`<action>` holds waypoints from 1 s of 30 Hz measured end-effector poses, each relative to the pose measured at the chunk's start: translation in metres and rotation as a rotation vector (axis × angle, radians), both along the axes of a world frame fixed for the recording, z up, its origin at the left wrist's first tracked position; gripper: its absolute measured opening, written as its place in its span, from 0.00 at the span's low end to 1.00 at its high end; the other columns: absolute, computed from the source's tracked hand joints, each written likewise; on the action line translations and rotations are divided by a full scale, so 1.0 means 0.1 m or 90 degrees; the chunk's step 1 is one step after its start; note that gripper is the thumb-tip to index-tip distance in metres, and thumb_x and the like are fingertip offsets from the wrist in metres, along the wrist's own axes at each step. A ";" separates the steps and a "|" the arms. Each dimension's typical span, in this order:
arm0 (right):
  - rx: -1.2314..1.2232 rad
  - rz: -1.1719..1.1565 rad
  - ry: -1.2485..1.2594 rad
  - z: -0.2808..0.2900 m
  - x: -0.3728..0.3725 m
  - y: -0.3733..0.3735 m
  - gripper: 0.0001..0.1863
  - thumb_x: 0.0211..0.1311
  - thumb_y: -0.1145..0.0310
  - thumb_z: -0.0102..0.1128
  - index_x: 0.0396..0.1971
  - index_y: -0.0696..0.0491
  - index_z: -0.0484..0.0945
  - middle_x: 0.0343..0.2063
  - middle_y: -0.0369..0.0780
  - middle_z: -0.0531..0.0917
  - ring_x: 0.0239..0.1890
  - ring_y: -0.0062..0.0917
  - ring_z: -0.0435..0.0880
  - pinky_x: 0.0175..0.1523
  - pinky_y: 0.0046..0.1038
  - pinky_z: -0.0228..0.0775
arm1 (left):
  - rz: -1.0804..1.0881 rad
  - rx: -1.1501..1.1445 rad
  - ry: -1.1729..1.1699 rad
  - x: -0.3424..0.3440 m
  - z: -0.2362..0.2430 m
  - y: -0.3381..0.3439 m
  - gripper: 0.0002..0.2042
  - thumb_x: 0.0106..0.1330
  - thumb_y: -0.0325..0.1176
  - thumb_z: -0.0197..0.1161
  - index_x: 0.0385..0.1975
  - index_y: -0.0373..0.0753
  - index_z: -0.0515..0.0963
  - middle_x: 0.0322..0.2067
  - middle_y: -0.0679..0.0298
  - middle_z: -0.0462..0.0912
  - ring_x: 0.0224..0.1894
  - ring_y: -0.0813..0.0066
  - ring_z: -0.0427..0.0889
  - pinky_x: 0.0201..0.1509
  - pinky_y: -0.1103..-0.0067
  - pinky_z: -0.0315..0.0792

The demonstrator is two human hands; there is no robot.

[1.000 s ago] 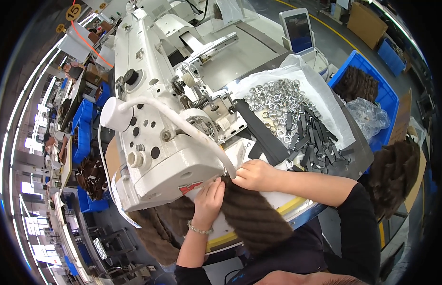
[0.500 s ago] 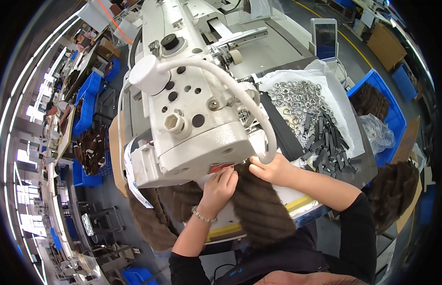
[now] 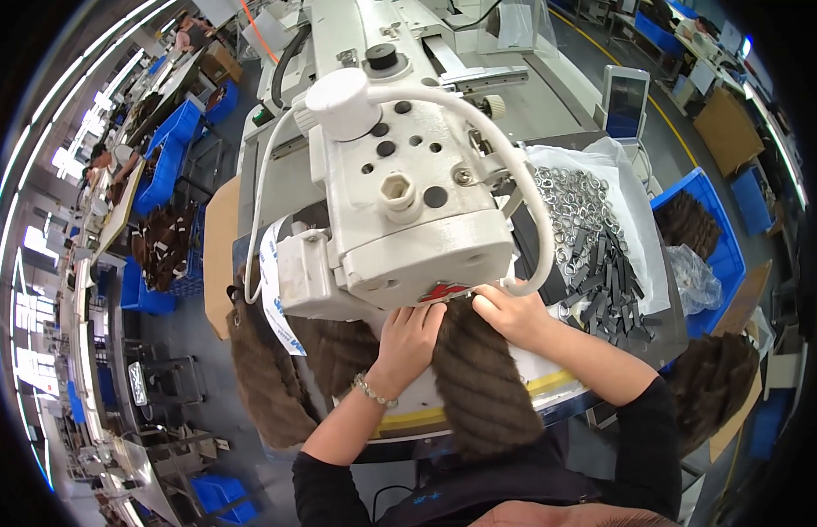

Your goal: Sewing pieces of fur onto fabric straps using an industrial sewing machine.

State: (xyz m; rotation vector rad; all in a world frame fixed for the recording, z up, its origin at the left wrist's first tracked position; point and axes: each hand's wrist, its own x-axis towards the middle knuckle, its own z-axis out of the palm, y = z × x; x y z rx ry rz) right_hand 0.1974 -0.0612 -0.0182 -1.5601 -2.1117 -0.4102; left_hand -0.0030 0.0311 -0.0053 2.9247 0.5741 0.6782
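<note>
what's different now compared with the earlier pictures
Mostly the viewpoint: the head camera has swung, so the white machine sits farther right and higher in the picture. No clear new grip or release shows: the left hand and right hand stay at the upper visible end of the brown fur strip. The metal rings and black strips stay heaped to the right.

Workshop: sewing machine (image 3: 426, 246), blue bins (image 3: 169, 158)
</note>
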 end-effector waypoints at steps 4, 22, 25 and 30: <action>0.034 0.021 0.005 0.07 0.00 0.01 0.07 0.47 0.71 0.58 0.29 0.53 0.74 0.35 0.39 0.83 0.28 0.23 0.81 0.35 0.25 0.70 | -0.017 0.063 -0.014 0.03 -0.02 0.01 0.04 0.56 0.28 0.57 0.30 0.38 0.74 0.35 0.60 0.77 0.40 0.64 0.76 0.47 0.72 0.71; -0.038 0.009 0.000 0.13 0.02 -0.03 0.07 0.47 0.72 0.57 0.28 0.53 0.72 0.40 0.39 0.83 0.31 0.28 0.84 0.31 0.27 0.74 | 0.039 0.075 0.001 0.03 -0.08 -0.01 0.03 0.56 0.30 0.55 0.29 0.42 0.72 0.32 0.63 0.74 0.36 0.67 0.74 0.40 0.75 0.66; -0.035 0.021 0.024 0.13 0.03 -0.02 0.07 0.47 0.73 0.57 0.28 0.53 0.72 0.40 0.39 0.83 0.31 0.29 0.83 0.33 0.28 0.74 | 0.023 0.147 0.026 0.03 -0.08 -0.03 0.02 0.56 0.30 0.56 0.27 0.42 0.71 0.32 0.63 0.75 0.36 0.67 0.73 0.40 0.75 0.66; -0.044 0.023 0.037 0.16 0.03 -0.02 0.07 0.48 0.73 0.57 0.29 0.53 0.72 0.39 0.39 0.83 0.31 0.29 0.83 0.33 0.28 0.74 | 0.020 0.179 0.029 0.04 -0.08 -0.04 0.02 0.56 0.31 0.56 0.26 0.43 0.70 0.33 0.63 0.75 0.37 0.68 0.73 0.40 0.75 0.66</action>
